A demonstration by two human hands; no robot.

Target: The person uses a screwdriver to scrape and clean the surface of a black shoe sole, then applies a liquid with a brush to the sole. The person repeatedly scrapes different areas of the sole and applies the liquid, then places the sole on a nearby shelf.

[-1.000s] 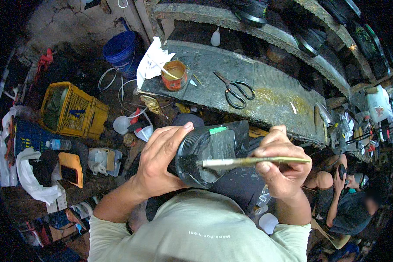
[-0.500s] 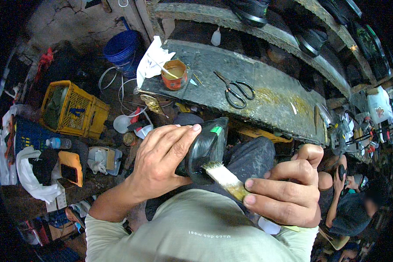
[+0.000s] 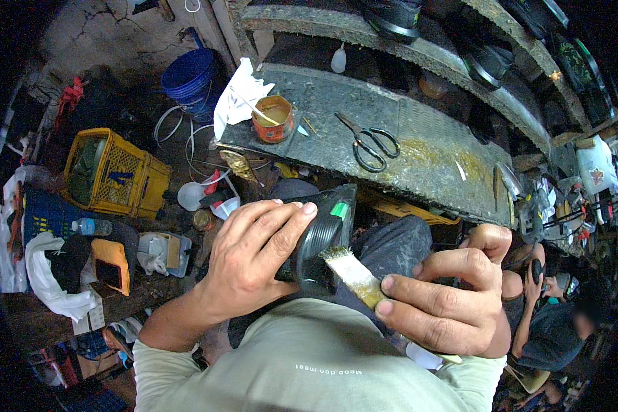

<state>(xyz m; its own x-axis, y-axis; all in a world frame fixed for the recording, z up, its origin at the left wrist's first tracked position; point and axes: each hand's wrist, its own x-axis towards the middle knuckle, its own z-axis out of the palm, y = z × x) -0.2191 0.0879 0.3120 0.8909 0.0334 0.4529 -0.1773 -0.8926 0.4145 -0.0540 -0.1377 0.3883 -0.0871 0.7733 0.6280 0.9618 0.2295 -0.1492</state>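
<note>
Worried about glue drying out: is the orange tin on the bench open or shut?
Open: the orange tin has no lid, and a stick rests in it.

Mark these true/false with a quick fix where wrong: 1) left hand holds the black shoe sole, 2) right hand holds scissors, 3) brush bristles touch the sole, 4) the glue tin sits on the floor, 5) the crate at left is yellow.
1) True: the left hand grips the black shoe sole.
2) False: the right hand holds a brush; the scissors lie on the workbench.
3) True: the bristles rest against the sole.
4) False: the orange glue tin stands on the workbench.
5) True: the yellow crate sits at left.
</note>
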